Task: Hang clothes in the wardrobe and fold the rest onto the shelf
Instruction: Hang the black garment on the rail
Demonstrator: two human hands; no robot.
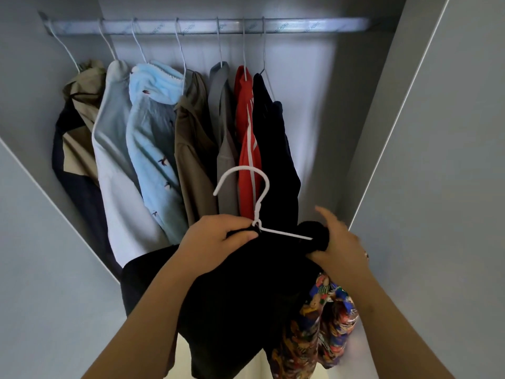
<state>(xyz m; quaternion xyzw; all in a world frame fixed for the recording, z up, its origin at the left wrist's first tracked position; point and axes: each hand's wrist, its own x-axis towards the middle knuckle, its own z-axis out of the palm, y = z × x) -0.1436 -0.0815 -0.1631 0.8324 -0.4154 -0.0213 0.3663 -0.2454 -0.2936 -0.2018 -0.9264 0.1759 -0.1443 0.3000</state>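
Left hand [216, 242] grips the hanger [284, 232] at its neck, right hand [341, 244] pinches the black garment [246, 283] over its arm; best seat that shoulder squarely before hooking the rail [314, 24] at one o'clock.

Both forearms are bare as far as they show, and so is the left hand [216, 242]. The right hand [338, 250] wears a small ring [366, 254], too blurred to describe.

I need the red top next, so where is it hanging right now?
In the head view, the red top hangs on the rail right of centre, between the grey garment and the dark navy garment.
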